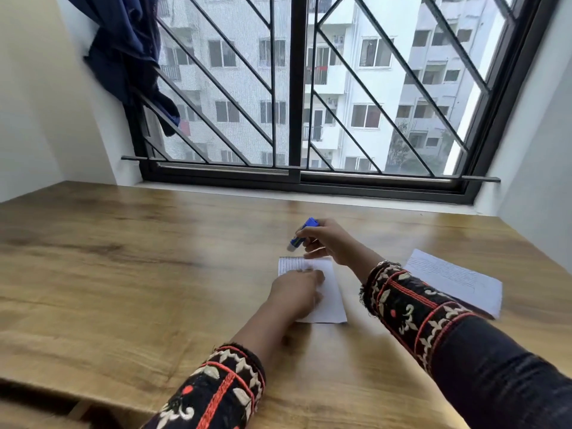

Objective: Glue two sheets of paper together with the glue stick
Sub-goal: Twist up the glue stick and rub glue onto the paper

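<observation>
A small white sheet of paper (329, 292) lies on the wooden table (123, 274) in front of me. My left hand (294, 294) rests on its left part and holds it flat. Just beyond the sheet's far edge my right hand (329, 243) grips a blue glue stick (301, 235), tilted with its pale tip pointing down-left and hovering a little above the table. A second white sheet (458, 280), printed with faint text, lies to the right, partly hidden by my right sleeve.
The table runs up to a window sill (309, 193) with a black barred window behind it. A dark blue cloth (130, 57) hangs at the window's upper left. White walls close in both sides. The table's near edge shows at lower left.
</observation>
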### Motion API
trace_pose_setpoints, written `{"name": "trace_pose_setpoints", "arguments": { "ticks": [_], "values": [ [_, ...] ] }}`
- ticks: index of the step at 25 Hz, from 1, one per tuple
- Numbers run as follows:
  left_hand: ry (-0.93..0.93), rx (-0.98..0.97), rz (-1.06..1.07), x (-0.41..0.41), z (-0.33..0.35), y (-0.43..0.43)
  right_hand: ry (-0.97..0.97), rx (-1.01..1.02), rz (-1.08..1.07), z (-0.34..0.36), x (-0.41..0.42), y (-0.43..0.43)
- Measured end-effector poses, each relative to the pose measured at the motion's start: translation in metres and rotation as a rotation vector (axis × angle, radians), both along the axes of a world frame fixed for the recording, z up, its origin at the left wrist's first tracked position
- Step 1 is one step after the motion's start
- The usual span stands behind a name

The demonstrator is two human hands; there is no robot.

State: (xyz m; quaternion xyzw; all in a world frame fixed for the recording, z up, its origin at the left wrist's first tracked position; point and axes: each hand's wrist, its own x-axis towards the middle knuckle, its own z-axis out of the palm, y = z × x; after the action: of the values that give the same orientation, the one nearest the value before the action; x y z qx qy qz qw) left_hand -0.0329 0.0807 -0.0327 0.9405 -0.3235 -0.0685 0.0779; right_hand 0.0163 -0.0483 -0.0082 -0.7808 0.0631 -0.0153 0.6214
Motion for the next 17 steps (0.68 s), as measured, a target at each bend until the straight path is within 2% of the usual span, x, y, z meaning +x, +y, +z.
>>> {"name": "trace_pose_setpoints", "arguments": {
  "ticks": [10, 17],
  "values": [
    [-0.002, 0.053, -0.007, 0.001, 0.0, -0.002, 0.022, -0.223, 0.072, 0.0, 0.012, 0.014],
    [-0.017, 0.045, -0.02, 0.005, -0.003, -0.003, 0.04, -0.287, 0.097, 0.004, 0.012, 0.019]
  ]
}}
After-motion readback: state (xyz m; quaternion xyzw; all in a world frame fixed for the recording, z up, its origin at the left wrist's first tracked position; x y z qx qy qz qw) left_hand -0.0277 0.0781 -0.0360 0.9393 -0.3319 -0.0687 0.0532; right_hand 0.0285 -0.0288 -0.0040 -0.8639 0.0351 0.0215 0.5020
